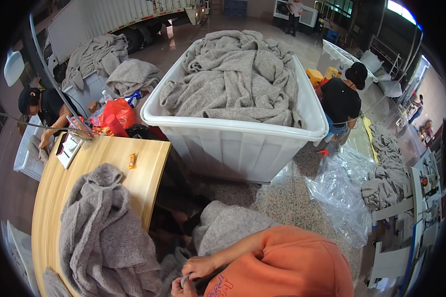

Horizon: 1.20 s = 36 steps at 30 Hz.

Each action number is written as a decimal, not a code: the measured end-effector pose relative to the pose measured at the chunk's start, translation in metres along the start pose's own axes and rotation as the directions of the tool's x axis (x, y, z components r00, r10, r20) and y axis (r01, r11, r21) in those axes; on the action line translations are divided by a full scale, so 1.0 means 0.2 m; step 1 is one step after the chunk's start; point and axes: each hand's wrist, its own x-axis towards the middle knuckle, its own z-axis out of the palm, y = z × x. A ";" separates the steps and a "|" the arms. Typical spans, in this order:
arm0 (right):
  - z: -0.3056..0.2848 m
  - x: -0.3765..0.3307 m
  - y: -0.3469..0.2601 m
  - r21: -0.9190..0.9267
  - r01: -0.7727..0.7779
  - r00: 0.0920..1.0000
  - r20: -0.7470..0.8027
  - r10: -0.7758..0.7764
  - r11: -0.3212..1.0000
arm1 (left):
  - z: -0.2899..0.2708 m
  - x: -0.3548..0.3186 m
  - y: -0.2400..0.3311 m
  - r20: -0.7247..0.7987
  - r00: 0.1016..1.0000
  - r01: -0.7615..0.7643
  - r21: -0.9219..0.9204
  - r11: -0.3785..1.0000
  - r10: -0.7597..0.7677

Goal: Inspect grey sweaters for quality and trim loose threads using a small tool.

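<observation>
Low at the bottom edge, my right hand has its fingers closed on a grey knit garment. Just below it my left hand, partly cut off by the picture's edge, pinches a fold of the same grey knit. The two hands are close together, and the exact edge between their fingers is too small to make out. Another grey knit garment lies rumpled on the wooden table to the left. More grey knit is bunched beyond my right forearm, beside my orange top.
A large white bin heaped with grey knits stands ahead. The table also bears a small orange packet and a white device. Clear plastic sheeting lies on the floor at right. Co-workers are at left and right.
</observation>
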 end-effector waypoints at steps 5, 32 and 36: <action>0.03 0.00 0.00 0.244 0.003 0.986 -0.162 0.037 0.970 | -0.07 -0.01 -0.05 0.104 0.994 -0.019 -0.045 0.999 0.024; 0.04 -0.04 0.02 0.080 -0.028 1.000 -0.003 0.028 0.996 | -0.10 0.03 -0.24 0.180 0.946 0.289 -0.094 0.953 -0.269; 0.06 -0.04 0.00 0.039 0.053 0.998 -0.045 -0.052 0.998 | -0.10 0.03 -0.24 0.181 0.941 0.305 -0.090 0.948 -0.285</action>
